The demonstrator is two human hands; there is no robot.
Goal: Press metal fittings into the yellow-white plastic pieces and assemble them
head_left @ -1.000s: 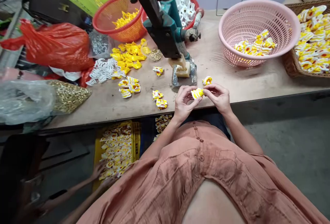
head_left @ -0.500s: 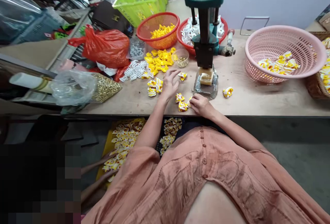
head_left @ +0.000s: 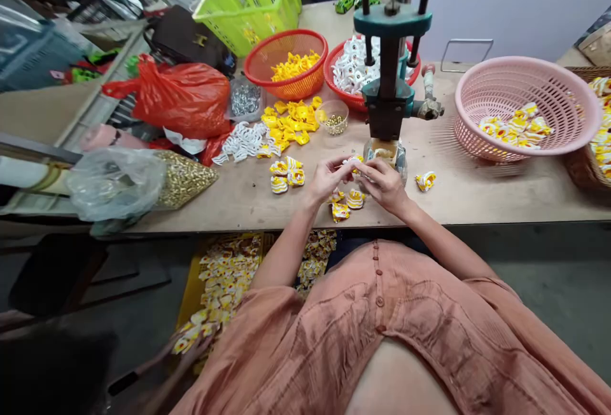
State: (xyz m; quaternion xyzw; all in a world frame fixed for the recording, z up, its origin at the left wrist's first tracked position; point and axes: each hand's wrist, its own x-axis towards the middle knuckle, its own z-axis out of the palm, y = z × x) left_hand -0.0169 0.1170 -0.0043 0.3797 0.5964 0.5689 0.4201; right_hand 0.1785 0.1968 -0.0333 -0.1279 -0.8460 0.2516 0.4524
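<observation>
My left hand (head_left: 328,181) and my right hand (head_left: 386,187) meet just in front of a bench press (head_left: 386,116). Between their closed fingertips is a small yellow-and-white plastic piece (head_left: 354,160), partly hidden by the fingers. Below the hands, several similar pieces (head_left: 340,212) lie near the table edge. Another cluster of pieces (head_left: 287,174) sits left of my left hand, and a single piece (head_left: 425,181) rests right of the press. The press's pale block (head_left: 384,149) is partly covered by my right hand.
Behind lie yellow parts (head_left: 296,123), white parts (head_left: 243,142) and a clear cup of brass bits (head_left: 334,119). Red baskets (head_left: 286,87) stand farther back, a pink basket (head_left: 525,77) at right. At lower left, a co-worker's hands (head_left: 203,342) are at a yellow crate (head_left: 188,297).
My left hand has moved right and my right hand up, so they meet. The piece that lay beside my left fingers is gone from that spot; one is now held between both hands.
</observation>
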